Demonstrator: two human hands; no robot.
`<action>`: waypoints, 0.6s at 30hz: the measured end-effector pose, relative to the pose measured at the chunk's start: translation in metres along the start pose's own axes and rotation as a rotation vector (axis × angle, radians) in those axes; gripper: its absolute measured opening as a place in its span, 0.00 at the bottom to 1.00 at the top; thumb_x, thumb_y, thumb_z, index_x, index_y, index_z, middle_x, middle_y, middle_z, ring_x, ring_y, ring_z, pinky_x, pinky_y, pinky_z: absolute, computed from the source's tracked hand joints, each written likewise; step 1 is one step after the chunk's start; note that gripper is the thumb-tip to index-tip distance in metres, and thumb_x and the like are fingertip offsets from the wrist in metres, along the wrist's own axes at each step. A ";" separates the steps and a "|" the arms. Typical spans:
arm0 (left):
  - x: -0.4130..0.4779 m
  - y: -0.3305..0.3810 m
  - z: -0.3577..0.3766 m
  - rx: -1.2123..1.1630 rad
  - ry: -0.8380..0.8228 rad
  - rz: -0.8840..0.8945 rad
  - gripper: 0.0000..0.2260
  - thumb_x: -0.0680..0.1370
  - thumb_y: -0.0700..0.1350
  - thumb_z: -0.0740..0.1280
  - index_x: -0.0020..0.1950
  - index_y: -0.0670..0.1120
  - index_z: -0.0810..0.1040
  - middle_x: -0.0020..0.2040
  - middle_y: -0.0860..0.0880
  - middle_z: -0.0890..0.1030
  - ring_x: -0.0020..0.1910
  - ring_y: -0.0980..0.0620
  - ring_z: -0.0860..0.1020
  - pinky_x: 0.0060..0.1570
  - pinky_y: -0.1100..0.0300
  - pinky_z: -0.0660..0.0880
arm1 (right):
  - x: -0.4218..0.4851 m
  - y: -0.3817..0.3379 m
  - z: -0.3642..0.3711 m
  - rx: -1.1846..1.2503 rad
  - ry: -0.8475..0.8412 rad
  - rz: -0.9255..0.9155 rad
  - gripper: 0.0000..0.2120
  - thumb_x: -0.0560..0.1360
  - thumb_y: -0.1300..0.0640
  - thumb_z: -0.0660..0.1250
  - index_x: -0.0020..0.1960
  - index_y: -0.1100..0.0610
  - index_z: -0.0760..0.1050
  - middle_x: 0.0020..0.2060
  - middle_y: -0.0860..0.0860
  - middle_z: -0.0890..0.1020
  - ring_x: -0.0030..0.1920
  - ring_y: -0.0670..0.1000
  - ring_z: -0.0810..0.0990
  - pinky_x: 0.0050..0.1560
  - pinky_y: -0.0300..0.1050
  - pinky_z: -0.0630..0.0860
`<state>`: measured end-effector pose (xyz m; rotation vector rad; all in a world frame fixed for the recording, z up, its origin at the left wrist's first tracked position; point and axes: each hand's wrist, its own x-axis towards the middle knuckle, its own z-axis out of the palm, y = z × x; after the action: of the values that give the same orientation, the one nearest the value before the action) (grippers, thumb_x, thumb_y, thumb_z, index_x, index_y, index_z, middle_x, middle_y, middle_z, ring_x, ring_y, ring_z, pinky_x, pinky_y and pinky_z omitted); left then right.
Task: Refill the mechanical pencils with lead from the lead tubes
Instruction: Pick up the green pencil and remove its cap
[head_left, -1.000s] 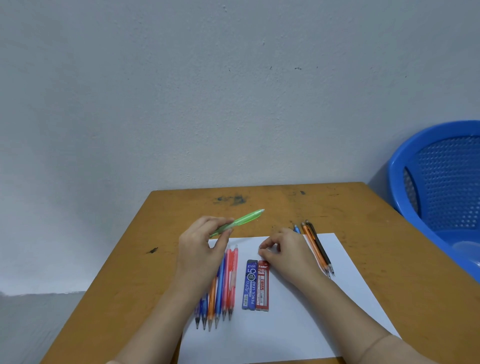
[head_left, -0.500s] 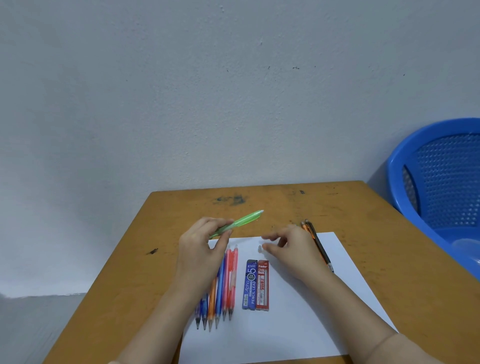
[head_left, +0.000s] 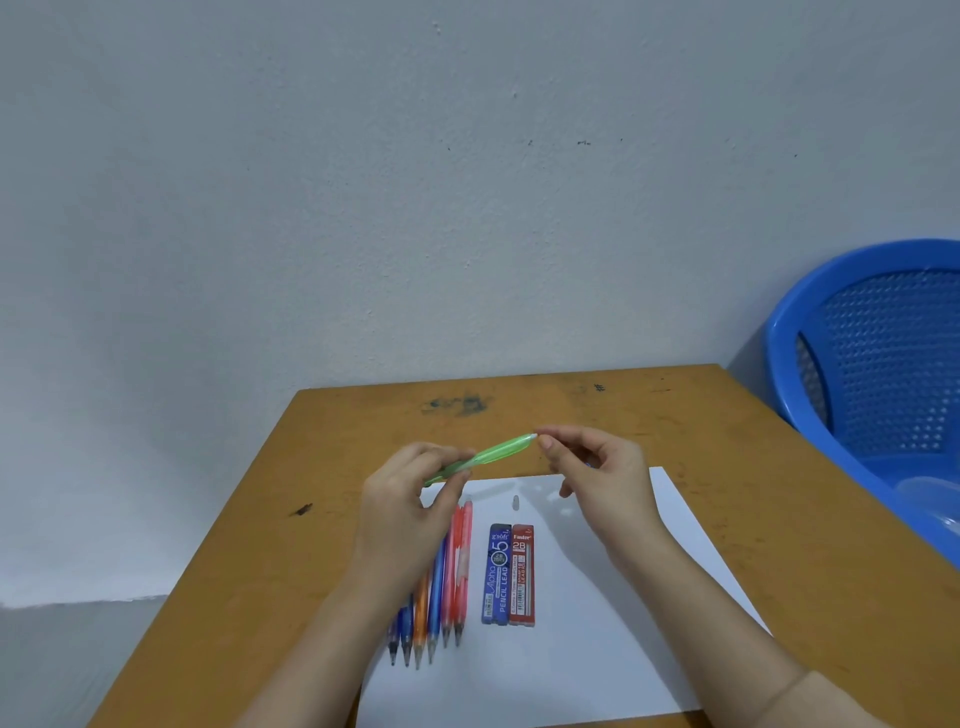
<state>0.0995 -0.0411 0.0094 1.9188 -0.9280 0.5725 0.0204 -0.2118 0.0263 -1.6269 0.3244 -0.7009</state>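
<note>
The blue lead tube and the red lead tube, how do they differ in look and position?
The blue lead tube bears a large 05 and PENCIL LEAD in white; the red lead tube bears Faster and 2B. The blue lead tube lies left of the red lead tube. Both lie flat on the white paper, side by side.

The right hand (head_left: 605, 478) has lifted off the paper (head_left: 597, 623) beside the lead tubes (head_left: 509, 574) and risen to the green pencil (head_left: 493, 453), its grip now pinching the far end. A small pale cap (head_left: 515, 501) lies uncovered where that hand rested
</note>
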 end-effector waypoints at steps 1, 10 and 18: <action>0.000 0.000 0.000 -0.001 0.002 0.010 0.09 0.73 0.41 0.72 0.52 0.49 0.83 0.45 0.59 0.80 0.48 0.64 0.77 0.46 0.73 0.73 | 0.000 0.000 0.000 0.008 0.003 0.009 0.07 0.73 0.59 0.71 0.42 0.46 0.82 0.35 0.48 0.81 0.35 0.45 0.75 0.32 0.39 0.73; 0.000 0.001 0.000 0.007 -0.016 0.016 0.09 0.73 0.41 0.72 0.52 0.50 0.83 0.45 0.59 0.79 0.48 0.63 0.77 0.46 0.70 0.74 | 0.002 0.004 -0.001 0.047 0.027 0.074 0.06 0.72 0.57 0.72 0.38 0.48 0.83 0.32 0.48 0.80 0.34 0.48 0.76 0.38 0.49 0.74; 0.000 0.001 -0.001 0.028 -0.040 -0.005 0.08 0.73 0.42 0.71 0.52 0.49 0.83 0.45 0.62 0.77 0.48 0.65 0.76 0.45 0.75 0.72 | 0.002 0.003 -0.001 0.069 0.077 0.099 0.06 0.75 0.60 0.69 0.42 0.53 0.82 0.34 0.49 0.81 0.34 0.46 0.77 0.35 0.43 0.75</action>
<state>0.0988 -0.0407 0.0103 1.9632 -0.9450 0.5486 0.0223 -0.2141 0.0235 -1.5103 0.4288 -0.6927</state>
